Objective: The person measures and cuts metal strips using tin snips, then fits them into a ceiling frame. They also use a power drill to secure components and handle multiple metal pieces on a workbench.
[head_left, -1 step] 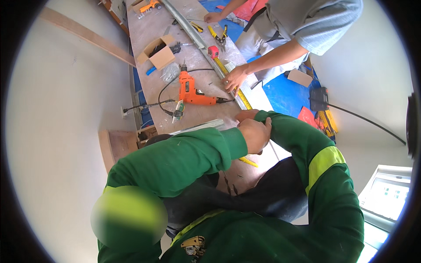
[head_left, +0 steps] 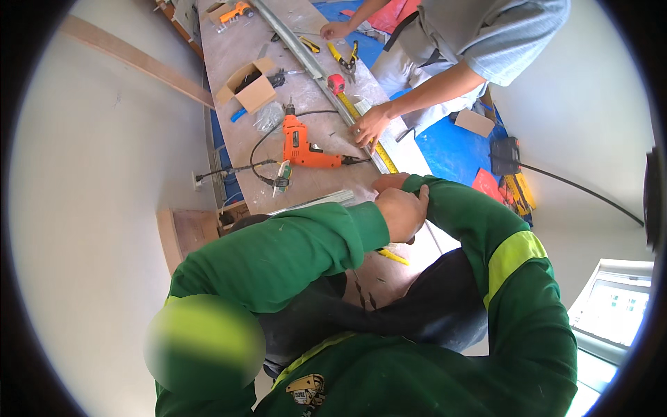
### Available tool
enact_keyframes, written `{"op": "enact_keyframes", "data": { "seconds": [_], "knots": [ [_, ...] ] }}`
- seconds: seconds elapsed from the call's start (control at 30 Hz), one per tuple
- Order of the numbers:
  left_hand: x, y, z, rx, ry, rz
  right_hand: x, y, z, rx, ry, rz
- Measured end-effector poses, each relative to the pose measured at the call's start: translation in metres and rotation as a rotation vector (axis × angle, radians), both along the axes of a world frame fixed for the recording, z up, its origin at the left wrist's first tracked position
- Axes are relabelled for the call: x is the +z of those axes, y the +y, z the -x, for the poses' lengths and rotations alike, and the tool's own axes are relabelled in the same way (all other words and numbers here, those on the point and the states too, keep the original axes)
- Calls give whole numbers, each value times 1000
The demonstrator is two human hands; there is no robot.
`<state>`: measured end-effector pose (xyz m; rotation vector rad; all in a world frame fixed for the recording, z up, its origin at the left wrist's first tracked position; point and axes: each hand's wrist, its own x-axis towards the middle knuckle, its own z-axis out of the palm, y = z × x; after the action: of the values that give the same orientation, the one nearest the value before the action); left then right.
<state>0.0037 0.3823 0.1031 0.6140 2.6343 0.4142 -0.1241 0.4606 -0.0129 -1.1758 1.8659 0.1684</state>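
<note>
My left hand (head_left: 403,214) is curled at the cuff of my right sleeve, one finger stretched along the green cloth. Whatever lies inside its grip is hidden. Just beyond it, my right hand (head_left: 390,182) is at the near end of a yellow tape measure blade (head_left: 383,157); its fingers are mostly covered. The blade runs along a long grey metal channel (head_left: 299,50) from a red tape measure case (head_left: 336,84). A co-worker's hand (head_left: 370,128) presses on the blade and channel. Close below my left hand lies a yellow tool handle (head_left: 394,256), partly hidden.
An orange corded drill (head_left: 299,144) lies on the worktable (head_left: 316,182), left of the channel. Beyond it stands an opened cardboard box (head_left: 256,90). Yellow-handled snips (head_left: 345,57) lie near the co-worker. More metal profiles (head_left: 333,199) rest beside my left forearm. Blue sheeting (head_left: 445,154) covers the floor.
</note>
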Motion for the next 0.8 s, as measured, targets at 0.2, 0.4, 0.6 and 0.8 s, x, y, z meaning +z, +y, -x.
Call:
{"op": "enact_keyframes", "data": {
  "seconds": [0.2, 0.4, 0.6, 0.8],
  "knots": [
    [8, -11, 14, -7, -39, -40, 1, 4, 9, -13, 19, 35],
    [13, -11, 33, -58, -176, 7, 1, 5, 5, -44, 33, 60],
    [3, -33, 53, -103, -150, -110, 5, 12, 9, -72, 45, 83],
    [-47, -90, 111, -110, -396, -92, 1, 36, 16, -82, 101, 130]
  ]
}}
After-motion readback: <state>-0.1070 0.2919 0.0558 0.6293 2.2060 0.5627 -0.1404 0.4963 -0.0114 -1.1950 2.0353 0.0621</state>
